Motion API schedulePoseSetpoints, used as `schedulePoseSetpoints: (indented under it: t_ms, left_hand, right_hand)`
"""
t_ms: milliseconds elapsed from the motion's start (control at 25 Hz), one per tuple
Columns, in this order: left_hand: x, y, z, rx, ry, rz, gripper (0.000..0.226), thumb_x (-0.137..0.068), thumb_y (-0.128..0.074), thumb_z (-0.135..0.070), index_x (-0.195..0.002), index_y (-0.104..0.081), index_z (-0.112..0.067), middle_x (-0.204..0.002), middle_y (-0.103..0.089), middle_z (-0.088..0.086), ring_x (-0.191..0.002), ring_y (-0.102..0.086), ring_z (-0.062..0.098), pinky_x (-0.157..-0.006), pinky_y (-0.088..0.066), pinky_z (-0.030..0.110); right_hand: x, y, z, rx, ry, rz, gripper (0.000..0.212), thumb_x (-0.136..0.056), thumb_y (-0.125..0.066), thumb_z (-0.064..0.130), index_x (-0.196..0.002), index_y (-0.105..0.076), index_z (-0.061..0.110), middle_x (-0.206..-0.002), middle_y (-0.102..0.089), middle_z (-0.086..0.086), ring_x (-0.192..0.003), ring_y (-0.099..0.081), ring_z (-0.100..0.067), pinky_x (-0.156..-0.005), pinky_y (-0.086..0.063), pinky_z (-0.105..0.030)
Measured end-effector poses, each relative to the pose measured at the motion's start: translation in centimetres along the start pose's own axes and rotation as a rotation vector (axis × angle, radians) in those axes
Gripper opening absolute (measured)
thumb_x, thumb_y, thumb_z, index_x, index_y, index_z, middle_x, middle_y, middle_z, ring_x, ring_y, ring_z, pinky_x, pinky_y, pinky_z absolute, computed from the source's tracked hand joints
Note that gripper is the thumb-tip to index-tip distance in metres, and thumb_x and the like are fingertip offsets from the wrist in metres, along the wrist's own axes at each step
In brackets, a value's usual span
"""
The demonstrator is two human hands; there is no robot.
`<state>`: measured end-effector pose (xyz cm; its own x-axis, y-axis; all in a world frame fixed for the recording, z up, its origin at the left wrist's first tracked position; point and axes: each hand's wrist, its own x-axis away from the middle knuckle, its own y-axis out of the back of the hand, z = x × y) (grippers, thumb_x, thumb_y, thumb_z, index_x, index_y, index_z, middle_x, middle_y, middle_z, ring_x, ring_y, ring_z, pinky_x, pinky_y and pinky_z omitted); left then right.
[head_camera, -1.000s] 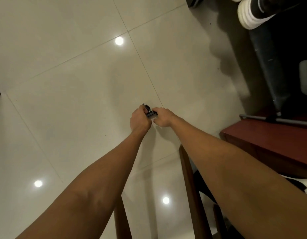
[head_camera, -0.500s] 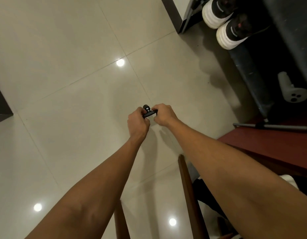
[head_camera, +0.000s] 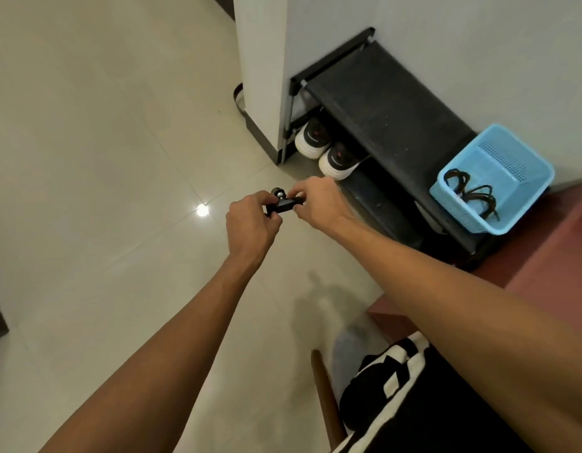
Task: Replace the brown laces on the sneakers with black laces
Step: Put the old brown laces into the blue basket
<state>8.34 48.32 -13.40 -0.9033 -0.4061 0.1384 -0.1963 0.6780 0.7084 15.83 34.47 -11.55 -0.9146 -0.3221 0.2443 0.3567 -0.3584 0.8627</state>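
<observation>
Both arms reach out over the tiled floor. My left hand point(head_camera: 250, 223) and my right hand point(head_camera: 319, 204) pinch a small black mount point(head_camera: 284, 204) with a ball knob between them. Two black sneakers with white soles point(head_camera: 335, 158) stand on the lower shelf of a black shoe rack point(head_camera: 391, 119), just beyond my right hand. Their laces are hidden. Black laces point(head_camera: 472, 191) lie in a light blue basket point(head_camera: 499, 155) on the rack's right end.
A white wall corner point(head_camera: 260, 76) stands left of the rack. A reddish wooden surface point(head_camera: 551, 266) lies at the right. A wooden chair frame point(head_camera: 325, 397) and black-and-white cloth point(head_camera: 397, 364) sit under my right arm. Glossy floor tiles spread to the left.
The view has tilted up and to the right, bringing the whole shoe rack, the sneakers and the blue basket into sight. Both hands still hold the small black mount.
</observation>
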Motion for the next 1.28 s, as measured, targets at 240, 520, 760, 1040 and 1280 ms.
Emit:
schedulePoseSetpoints:
  t_ms: [240, 520, 760, 1040, 1280]
  left_hand:
    - [0.6, 3.3, -9.0, -0.036, -0.254, -0.073, 0.032, -0.081, -0.071, -0.019, -0.111, -0.08, -0.029, -0.08, -0.077, -0.008, -0.068, -0.07, 0.011, -0.072, -0.048, 0.021]
    - [1.7, 3.3, -16.6, -0.044, -0.458, -0.081, 0.029, -0.089, -0.071, -0.008, -0.113, -0.08, -0.02, -0.097, -0.08, -0.002, -0.083, -0.073, 0.013, -0.078, -0.049, 0.017]
    - [0.2, -4.8, -25.3, -0.071, -0.651, 0.045, 0.03, -0.094, -0.068, -0.005, -0.118, -0.077, -0.021, -0.111, -0.076, -0.001, -0.096, -0.071, 0.012, -0.09, -0.058, 0.027]
    - [-1.0, -15.2, -31.6, -0.234, -0.804, 0.223, 0.035, -0.094, -0.069, -0.007, -0.124, -0.075, -0.023, -0.112, -0.077, 0.001, -0.099, -0.073, 0.021, -0.089, -0.061, 0.039]
    - [-2.9, -19.7, -32.2, -0.48, -0.953, 0.223, 0.036, -0.097, -0.07, -0.014, -0.13, -0.07, -0.027, -0.123, -0.062, 0.011, -0.113, -0.058, 0.03, -0.1, -0.05, 0.041]
  right_hand:
    - [3.2, 9.7, -1.2, -0.081, 0.051, -0.207, 0.028, -0.089, -0.076, 0.013, -0.114, -0.08, 0.025, -0.097, -0.076, -0.001, -0.08, -0.065, -0.011, -0.075, -0.052, -0.025]
    - [6.7, 15.4, -3.8, -0.148, 0.016, -0.346, 0.03, -0.089, -0.08, 0.018, -0.119, -0.079, 0.024, -0.101, -0.078, -0.001, -0.085, -0.067, -0.012, -0.086, -0.056, -0.028]
    - [8.7, 19.8, -12.9, -0.192, -0.183, -0.512, 0.032, -0.088, -0.082, 0.021, -0.12, -0.078, 0.024, -0.092, -0.078, -0.001, -0.072, -0.069, -0.011, -0.075, -0.057, -0.025]
    - [8.3, 21.6, -24.3, -0.16, -0.357, -0.524, 0.03, -0.085, -0.082, 0.012, -0.114, -0.08, 0.02, -0.093, -0.077, -0.009, -0.074, -0.073, -0.022, -0.079, -0.062, -0.035]
    - [6.4, 20.0, -28.4, -0.113, -0.393, -0.486, 0.027, -0.085, -0.085, 0.013, -0.112, -0.08, 0.017, -0.102, -0.076, -0.01, -0.093, -0.073, -0.024, -0.092, -0.059, -0.033]
